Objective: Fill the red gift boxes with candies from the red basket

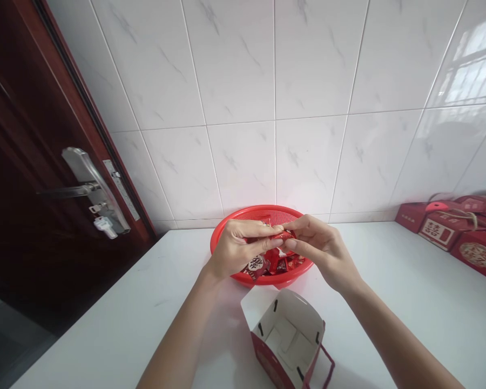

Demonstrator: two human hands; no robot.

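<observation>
My left hand (237,247) and my right hand (322,246) meet above a red plastic basket (217,237). Between their fingertips, both pinch a small shiny red wrapped candy (284,235), partly covered by the fingers. Several more candies in red and dark wrappers lie in the basket below, among them a dark red packet (257,265) with a pale round print. Closer to me, between my forearms, a red gift box (302,316) stands with its top open, showing a white inside with dark slots and a dark red cord handle at its right.
Several closed red gift boxes (478,254) with twine handles sit at the right end of the white table (170,302). A tiled wall (243,167) rises behind the basket. At the left is a dark wooden door (24,162) with keys (105,226) hanging from its lock.
</observation>
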